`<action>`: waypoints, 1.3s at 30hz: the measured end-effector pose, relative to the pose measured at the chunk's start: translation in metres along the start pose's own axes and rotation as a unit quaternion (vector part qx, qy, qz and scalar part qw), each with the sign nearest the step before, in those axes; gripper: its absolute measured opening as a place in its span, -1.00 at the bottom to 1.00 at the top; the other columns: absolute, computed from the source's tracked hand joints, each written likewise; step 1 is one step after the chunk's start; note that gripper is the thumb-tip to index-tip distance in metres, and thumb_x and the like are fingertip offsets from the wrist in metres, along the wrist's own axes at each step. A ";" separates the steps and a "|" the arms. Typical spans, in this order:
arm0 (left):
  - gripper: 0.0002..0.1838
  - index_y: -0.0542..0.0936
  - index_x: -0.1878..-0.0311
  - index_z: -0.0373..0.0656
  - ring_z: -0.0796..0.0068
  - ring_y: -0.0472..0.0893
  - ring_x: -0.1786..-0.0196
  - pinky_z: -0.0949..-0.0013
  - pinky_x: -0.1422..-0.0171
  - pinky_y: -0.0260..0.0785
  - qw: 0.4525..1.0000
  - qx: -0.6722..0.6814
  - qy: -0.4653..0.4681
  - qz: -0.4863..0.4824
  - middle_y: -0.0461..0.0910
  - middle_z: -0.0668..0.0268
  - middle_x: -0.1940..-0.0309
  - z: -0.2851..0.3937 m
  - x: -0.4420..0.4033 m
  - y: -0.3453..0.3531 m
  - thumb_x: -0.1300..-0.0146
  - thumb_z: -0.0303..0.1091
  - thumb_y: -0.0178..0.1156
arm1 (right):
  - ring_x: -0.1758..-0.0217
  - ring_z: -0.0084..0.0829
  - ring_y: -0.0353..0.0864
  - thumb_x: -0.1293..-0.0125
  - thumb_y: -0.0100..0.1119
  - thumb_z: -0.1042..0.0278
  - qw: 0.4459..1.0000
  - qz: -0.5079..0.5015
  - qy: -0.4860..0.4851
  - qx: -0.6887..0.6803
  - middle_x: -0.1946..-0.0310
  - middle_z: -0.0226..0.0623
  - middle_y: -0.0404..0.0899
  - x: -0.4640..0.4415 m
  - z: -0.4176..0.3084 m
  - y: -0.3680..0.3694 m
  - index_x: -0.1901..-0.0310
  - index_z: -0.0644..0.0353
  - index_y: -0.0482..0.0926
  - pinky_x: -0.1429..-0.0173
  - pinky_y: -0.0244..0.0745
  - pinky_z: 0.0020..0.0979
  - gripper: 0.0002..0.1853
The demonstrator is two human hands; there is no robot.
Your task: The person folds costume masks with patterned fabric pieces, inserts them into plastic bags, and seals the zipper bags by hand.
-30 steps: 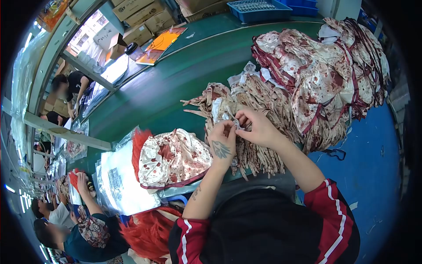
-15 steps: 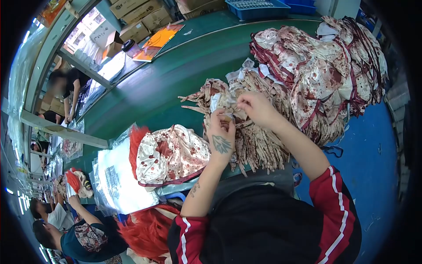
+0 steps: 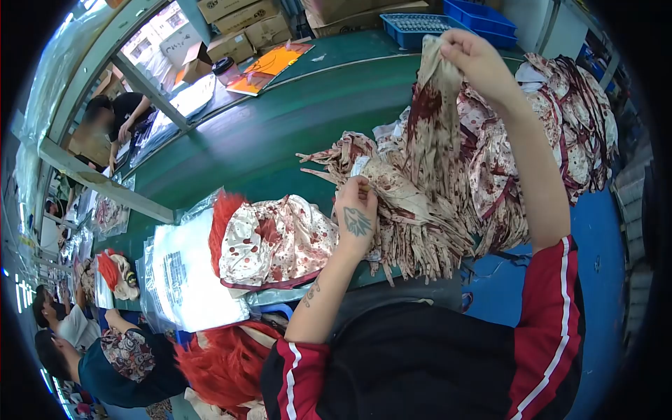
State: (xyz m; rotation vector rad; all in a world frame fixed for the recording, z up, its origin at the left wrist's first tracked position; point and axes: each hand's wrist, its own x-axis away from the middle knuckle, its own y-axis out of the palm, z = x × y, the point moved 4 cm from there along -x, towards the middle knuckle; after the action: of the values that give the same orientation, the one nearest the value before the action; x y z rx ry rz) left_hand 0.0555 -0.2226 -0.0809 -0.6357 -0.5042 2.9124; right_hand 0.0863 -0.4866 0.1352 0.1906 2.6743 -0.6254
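R hand (image 3: 484,68), upper right of frame: fingers & thumb pinched on top end of 1 red-stained cloth pc (image 3: 432,105), which hangs down. L hand (image 3: 355,213), mid-frame: fingers curled, nearly closed on L edge of 1 fringed pile (image 3: 434,234). Just L of it: 1 spotted white garment (image 3: 276,241) w/ red hair (image 3: 224,234) at its L end. Bigger stained heap (image 3: 570,115), 1 only, far right. Up top: 1 lidded cup (image 3: 224,70), 1 orange sheet (image 3: 271,68).
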 end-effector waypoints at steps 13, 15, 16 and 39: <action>-0.16 0.27 -0.36 -0.35 0.27 0.41 -0.36 0.20 -0.45 0.23 0.933 0.336 0.127 -0.019 0.32 0.07 -0.37 0.103 -0.015 -0.054 -0.05 -0.40 0.51 | 0.21 -0.75 0.49 -0.45 0.20 0.18 0.939 -0.283 -0.157 -0.116 0.28 -0.53 0.57 0.035 -0.118 0.053 0.15 0.26 0.52 0.10 0.41 -0.63 -0.73; -0.14 0.26 -0.36 -0.35 0.28 0.41 -0.37 0.21 -0.47 0.23 0.896 0.414 0.071 -0.140 0.38 0.08 -0.34 0.105 -0.012 -0.047 -0.03 -0.42 0.52 | 0.21 -0.75 0.50 -0.44 0.22 0.18 0.930 -0.307 -0.147 -0.137 0.28 -0.53 0.57 0.037 -0.121 0.071 0.15 0.26 0.53 0.11 0.42 -0.62 -0.73; -0.13 0.26 -0.37 -0.34 0.29 0.41 -0.37 0.22 -0.48 0.22 0.870 0.449 0.043 -0.201 0.40 0.09 -0.33 0.106 -0.009 -0.044 -0.02 -0.43 0.53 | 0.22 -0.75 0.50 -0.43 0.22 0.19 0.930 -0.311 -0.140 -0.138 0.29 -0.54 0.58 0.037 -0.120 0.080 0.15 0.27 0.53 0.11 0.42 -0.62 -0.74; -0.77 0.56 0.08 -0.36 0.34 0.65 0.34 0.36 0.21 0.56 0.897 0.353 0.000 0.268 0.64 0.12 0.23 0.065 0.027 -0.164 -0.19 -0.57 0.10 | 0.33 -0.04 0.69 -0.24 0.17 0.43 0.908 -0.411 -0.027 0.077 0.41 -0.07 0.68 0.133 -0.011 0.299 0.21 0.23 0.66 0.16 0.57 -0.17 -0.85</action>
State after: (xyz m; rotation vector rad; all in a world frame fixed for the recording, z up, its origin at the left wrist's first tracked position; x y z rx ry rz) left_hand 0.0111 -0.0830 0.0207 -0.7275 0.8456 3.2145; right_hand 0.0246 -0.2095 -0.0275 -0.9479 2.5689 -1.0534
